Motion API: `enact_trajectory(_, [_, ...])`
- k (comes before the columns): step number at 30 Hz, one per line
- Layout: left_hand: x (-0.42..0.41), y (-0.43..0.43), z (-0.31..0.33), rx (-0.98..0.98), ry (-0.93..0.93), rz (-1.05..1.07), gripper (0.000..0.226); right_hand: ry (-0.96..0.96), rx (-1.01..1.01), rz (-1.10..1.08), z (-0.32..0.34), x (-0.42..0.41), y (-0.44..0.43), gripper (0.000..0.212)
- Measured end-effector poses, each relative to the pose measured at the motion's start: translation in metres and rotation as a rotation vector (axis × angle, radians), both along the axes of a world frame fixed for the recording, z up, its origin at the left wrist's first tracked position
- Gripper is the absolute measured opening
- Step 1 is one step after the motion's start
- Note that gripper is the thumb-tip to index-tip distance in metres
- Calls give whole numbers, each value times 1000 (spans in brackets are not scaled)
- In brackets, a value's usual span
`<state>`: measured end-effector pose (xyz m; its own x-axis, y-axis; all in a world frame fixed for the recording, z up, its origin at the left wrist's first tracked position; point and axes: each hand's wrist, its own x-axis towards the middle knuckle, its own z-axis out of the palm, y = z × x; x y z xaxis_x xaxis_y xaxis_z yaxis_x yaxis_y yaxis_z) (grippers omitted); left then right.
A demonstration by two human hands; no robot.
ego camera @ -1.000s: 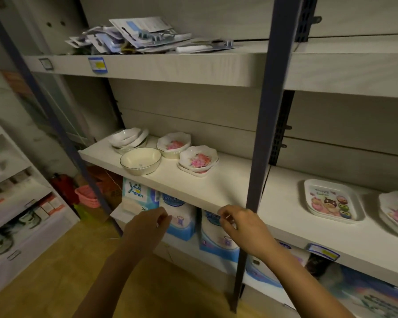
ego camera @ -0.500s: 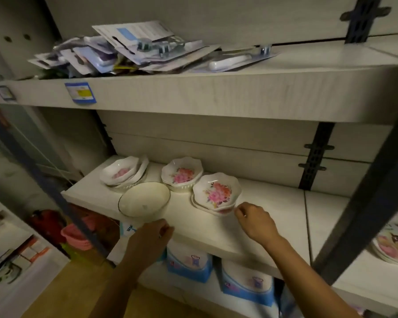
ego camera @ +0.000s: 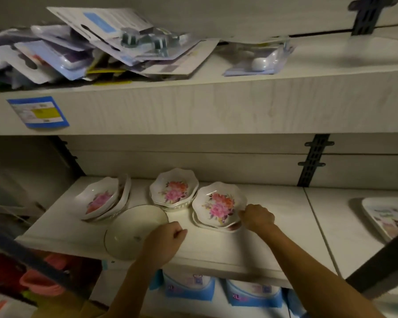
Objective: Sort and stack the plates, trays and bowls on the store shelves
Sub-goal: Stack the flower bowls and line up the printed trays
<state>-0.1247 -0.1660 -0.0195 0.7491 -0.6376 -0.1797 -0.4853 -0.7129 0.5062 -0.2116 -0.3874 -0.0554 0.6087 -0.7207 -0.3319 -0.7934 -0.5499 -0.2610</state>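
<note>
On the middle shelf (ego camera: 274, 239) stand three small piles of scalloped flowered dishes: a tilted pile at the left (ego camera: 99, 199), one behind (ego camera: 174, 188), one at the right (ego camera: 218, 205). A plain cream bowl (ego camera: 129, 230) sits at the shelf's front edge. My left hand (ego camera: 164, 241) is curled at the cream bowl's right rim and seems to grip it. My right hand (ego camera: 256, 216) pinches the right rim of the right flowered dish.
The upper shelf (ego camera: 216, 106) holds a heap of carded packages (ego camera: 97, 47) and a blue price tag (ego camera: 38, 112). A printed tray (ego camera: 386, 216) lies on the right shelf section. Blue-and-white packs (ego camera: 189, 285) stand below. A dark post (ego camera: 377, 267) crosses at the lower right.
I have moved closer to the shelf. My right hand has reached the right flowered dish's rim and my left hand has risen to the cream bowl's rim.
</note>
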Motion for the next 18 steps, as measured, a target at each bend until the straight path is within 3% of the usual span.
enact_trajectory(6, [24,-12,-5,70,87,-54,32,-90,30,-109,20,-12,-2,34])
enact_trajectory(12, [38,-38,-22,119,188,-10,40,-260,40,-213,42,-79,1,37])
enact_trajectory(18, [48,-67,-39,244,90,-36,50,-359,63,-392,51,-124,32,37])
